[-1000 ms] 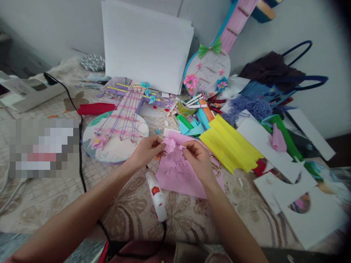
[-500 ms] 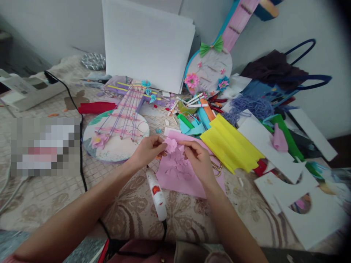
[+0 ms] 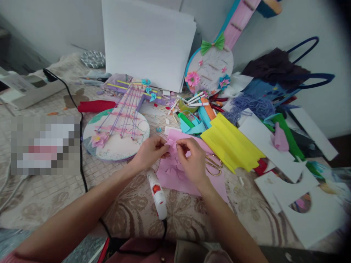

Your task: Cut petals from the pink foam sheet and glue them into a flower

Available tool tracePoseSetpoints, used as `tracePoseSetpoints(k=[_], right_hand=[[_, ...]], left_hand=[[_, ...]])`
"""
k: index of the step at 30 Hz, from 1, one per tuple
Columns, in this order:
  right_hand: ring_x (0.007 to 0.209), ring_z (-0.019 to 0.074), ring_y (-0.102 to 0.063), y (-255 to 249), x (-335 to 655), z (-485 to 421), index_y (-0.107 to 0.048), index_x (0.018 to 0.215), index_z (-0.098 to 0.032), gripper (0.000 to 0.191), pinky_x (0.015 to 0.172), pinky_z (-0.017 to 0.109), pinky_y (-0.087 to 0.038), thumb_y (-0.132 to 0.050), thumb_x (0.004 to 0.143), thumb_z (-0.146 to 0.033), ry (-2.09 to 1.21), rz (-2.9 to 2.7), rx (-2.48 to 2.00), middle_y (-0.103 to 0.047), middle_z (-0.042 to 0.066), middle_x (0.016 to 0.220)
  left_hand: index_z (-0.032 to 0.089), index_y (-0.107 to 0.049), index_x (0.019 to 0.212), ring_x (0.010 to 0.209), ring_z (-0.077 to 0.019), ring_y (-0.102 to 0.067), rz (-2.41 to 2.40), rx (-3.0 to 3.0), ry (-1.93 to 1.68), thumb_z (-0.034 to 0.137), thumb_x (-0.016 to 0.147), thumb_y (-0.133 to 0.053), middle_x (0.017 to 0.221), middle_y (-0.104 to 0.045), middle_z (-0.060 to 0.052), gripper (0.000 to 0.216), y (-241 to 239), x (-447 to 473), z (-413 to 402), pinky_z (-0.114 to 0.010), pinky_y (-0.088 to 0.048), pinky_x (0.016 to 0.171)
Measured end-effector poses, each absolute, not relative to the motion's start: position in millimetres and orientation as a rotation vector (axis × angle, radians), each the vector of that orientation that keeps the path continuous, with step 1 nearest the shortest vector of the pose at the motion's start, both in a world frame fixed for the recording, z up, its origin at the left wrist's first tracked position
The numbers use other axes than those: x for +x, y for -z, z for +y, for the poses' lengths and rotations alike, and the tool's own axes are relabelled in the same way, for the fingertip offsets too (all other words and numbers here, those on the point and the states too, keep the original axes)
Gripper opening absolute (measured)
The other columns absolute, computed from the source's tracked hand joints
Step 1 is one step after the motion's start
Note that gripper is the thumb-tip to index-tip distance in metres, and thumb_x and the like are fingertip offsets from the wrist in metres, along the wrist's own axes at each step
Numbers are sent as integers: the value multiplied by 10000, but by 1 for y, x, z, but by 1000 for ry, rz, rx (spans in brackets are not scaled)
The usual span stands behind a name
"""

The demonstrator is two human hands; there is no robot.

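Between my hands is a small pink paper flower (image 3: pixel 172 144), partly covered by my fingers. My left hand (image 3: pixel 153 150) pinches its left side. From the right, my right hand (image 3: pixel 192 157) has thumb and forefinger closed at the flower's other edge; whether a loose petal is in that pinch I cannot tell. Beneath both hands lies a pink paper sheet (image 3: pixel 208 184) with cut pink petals (image 3: pixel 175 173) on it. A white glue gun (image 3: pixel 157 197) rests on the cloth below my left hand. Gold-handled scissors (image 3: pixel 214 165) lie right of my right hand.
A decorated cardboard guitar (image 3: pixel 116 146) with purple strings lies at left; another guitar (image 3: pixel 211 69) leans on the wall. Yellow paper (image 3: pixel 233 142), white board offcuts (image 3: pixel 315 215) and purple yarn (image 3: pixel 249 107) crowd the right. A black cord (image 3: pixel 81 146) crosses the left side.
My right hand has moved left, closer to my left hand, and its fingers now meet the flower. More of the scissors' handles shows. The glue gun stays in place.
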State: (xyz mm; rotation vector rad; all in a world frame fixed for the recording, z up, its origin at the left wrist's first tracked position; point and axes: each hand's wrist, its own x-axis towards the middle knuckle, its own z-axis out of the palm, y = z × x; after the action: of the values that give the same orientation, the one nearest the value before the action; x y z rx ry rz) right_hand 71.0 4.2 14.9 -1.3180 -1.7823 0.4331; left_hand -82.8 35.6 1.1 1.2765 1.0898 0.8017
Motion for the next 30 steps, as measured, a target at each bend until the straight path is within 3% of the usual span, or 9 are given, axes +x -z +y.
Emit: tracePoseSetpoints(k=[11,19,30], right_hand=[[691,159,-520,-8,68,5,-556,865,-217,142,647,298,-427,-459,808,-131,-401,-1731,-1331,-574,32,809],[752,151,-535,-12,76,6,-525,902,-208,106,674,275,-439,-481,813,-169,-554,-1334,-1315,-538,21,822],[796,163,-548,-1,64,5,-517,888,-207,130,742,317,-460,-518,777,-139,-549,-1446,-1313,-556,33,854]], left_hand=[[139,-519,816,577,-107,-635,1002,1209,-822,185,736,-577,646,-617,4,109,0,-81,34,-203,-508,539],[134,-520,806,604,-122,-654,1029,1194,-821,193,743,-579,680,-635,-18,105,0,-81,35,-211,-514,546],[137,-513,820,599,-118,-652,994,1182,-837,193,745,-589,672,-621,-4,121,-1,-79,32,-219,-528,565]])
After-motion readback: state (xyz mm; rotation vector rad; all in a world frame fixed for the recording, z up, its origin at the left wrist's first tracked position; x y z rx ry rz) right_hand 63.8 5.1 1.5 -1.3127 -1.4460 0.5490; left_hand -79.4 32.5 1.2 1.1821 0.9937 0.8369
